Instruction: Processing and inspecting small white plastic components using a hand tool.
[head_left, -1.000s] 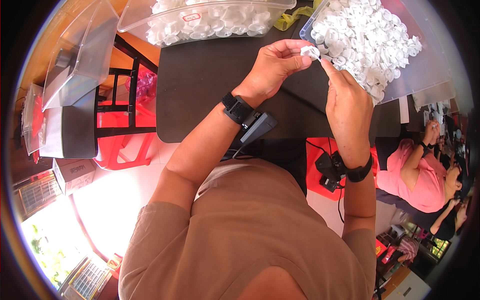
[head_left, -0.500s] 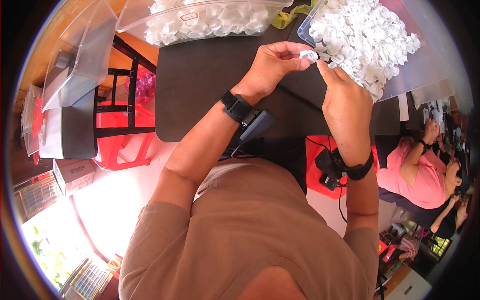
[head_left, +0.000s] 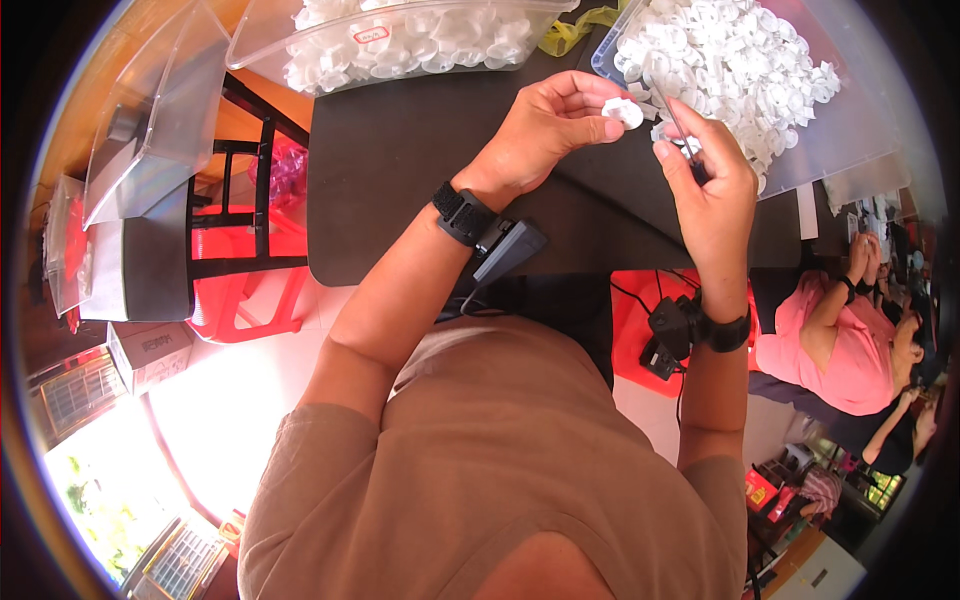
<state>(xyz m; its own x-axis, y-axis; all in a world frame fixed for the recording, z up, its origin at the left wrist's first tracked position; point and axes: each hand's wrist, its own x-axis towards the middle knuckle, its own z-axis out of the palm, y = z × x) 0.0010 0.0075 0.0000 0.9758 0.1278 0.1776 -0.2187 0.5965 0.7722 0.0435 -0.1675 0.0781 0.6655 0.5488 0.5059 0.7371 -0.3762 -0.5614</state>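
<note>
My left hand (head_left: 555, 125) pinches a small round white plastic part (head_left: 623, 112) between thumb and fingertips, over the dark table. To its right, my right hand (head_left: 712, 185) is closed around a thin, slender metal tool (head_left: 676, 118) with a dark lower end. The tool's tip points up and away from me, over the heaped white plastic parts (head_left: 720, 70); its exact kind is unclear. These parts lie in a clear plastic bin (head_left: 850, 125) just beyond my right hand. The two hands are apart.
A second clear bin (head_left: 545, 8) of white parts stands at the table's far left, beside a yellow plastic bag (head_left: 580, 30). The dark tabletop (head_left: 400, 180) ends near my waist. Red stools (head_left: 640, 375) stand below it. A person in pink (head_left: 835, 345) sits at right.
My right hand has drawn slightly right and turned, bringing the thin tool into view. My left hand stays nearly in place, with the white part turned to show more of its round face.
</note>
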